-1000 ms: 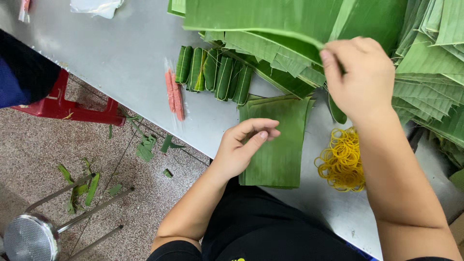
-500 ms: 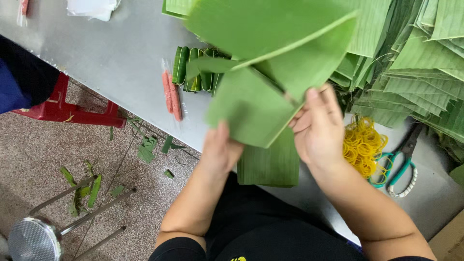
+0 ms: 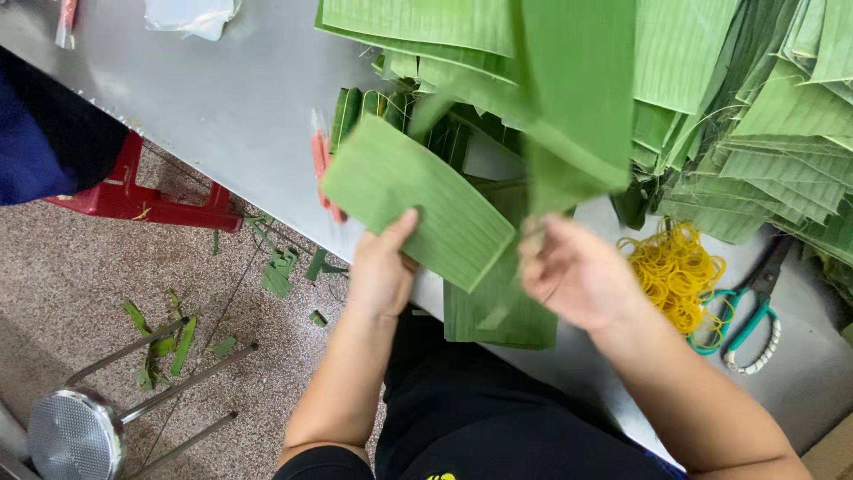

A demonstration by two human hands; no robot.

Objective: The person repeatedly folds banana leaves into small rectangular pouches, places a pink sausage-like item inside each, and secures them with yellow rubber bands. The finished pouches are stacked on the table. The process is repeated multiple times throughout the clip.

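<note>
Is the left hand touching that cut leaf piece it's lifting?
Touching. The head view shows the left hand gripping the cut leaf piece, thumb across its lower edge.

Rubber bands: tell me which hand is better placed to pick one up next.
Probably the right hand. It is next to the yellow rubber bands on the table, holding only a leaf strip. The left hand grips the cut leaf piece on the far side from them.

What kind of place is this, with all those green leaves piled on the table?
Probably a small food-preparation workshop where leaves are cut for wrapping. Stacks of cut banana leaves cover a metal table, with a heap of yellow rubber bands and scissors beside them, and leaf scraps on the floor.
</note>
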